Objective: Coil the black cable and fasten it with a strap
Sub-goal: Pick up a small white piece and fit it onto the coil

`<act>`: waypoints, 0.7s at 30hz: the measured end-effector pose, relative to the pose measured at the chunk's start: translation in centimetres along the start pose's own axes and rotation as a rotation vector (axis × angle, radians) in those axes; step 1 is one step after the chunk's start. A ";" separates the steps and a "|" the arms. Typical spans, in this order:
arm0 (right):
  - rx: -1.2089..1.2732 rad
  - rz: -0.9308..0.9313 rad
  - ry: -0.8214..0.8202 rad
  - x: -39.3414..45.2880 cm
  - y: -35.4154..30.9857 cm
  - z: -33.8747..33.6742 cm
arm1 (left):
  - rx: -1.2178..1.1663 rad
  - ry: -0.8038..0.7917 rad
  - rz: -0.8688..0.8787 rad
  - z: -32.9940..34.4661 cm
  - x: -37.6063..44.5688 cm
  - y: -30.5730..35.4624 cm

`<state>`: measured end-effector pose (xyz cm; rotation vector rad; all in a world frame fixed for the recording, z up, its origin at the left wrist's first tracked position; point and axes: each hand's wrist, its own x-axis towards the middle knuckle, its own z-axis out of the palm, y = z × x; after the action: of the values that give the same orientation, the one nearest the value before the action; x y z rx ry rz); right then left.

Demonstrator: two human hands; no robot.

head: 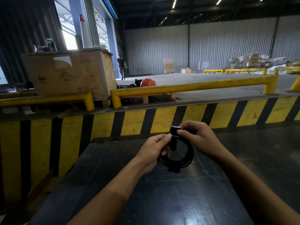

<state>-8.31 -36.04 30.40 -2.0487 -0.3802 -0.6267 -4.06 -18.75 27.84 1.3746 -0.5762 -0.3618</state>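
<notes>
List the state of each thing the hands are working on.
Cable: coiled, held above the table.
Strap: around the coil, end still loose.
Left hand: grip shut on cable.
Right hand: grip pinching strap.

A dark, glossy desk stretches toward a yellow-and-black striped barrier; whether the coiled cable touches it is unclear.

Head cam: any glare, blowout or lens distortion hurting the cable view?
Head view: doorway blown out; glare patch on the dark table; yellow rail bowed by the wide lens; black cable low-contrast against the table, held by left hand and right hand.
</notes>
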 end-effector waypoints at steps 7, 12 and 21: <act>-0.318 -0.294 0.049 -1.0 0.6 0.7 | -0.167 0.030 -0.095 0.6 0.5 0.5; -0.345 -0.290 -0.022 -1.7 1.7 0.4 | -0.165 0.048 -0.152 0.6 0.5 0.2; -0.294 -0.174 -0.165 -2.1 2.6 0.0 | -0.101 0.076 -0.213 0.6 0.6 -0.2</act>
<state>-8.76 -37.42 27.36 -2.3746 -0.5967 -0.6501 -3.87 -19.58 27.79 1.3496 -0.3447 -0.5019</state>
